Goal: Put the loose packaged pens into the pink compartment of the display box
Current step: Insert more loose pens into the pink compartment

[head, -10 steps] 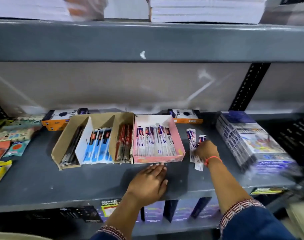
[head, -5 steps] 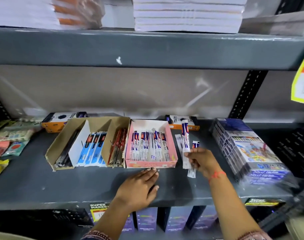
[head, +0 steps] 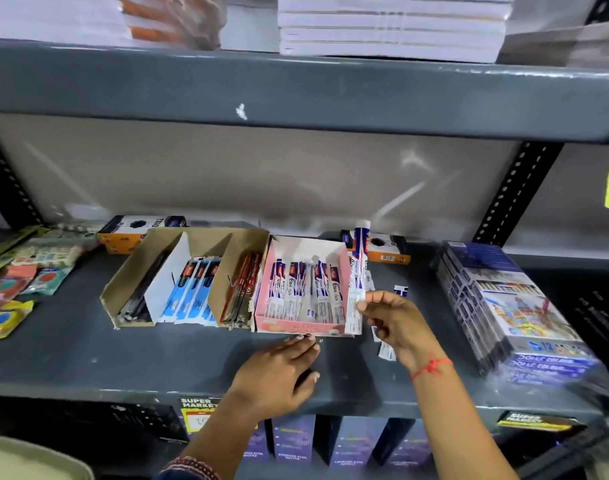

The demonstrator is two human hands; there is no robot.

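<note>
Grey shelf (head: 88,355) underfoot of it all; since a second ago my right hand (head: 393,320) has lifted one packaged pen (head: 358,278), pinched upright against the pink compartment (head: 344,271) wall, ready to drop in; others (head: 386,349) lie beside; left hand (head: 279,372) flat, unclenched, steadying its front.

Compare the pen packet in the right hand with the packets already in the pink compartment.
The held pen packet is gripped by the right hand just outside the pink compartment, along its right wall; the packets in the compartment lie free, side by side. The held one reaches farther back than they do. Both show matching white-and-blue wrapping.
</note>
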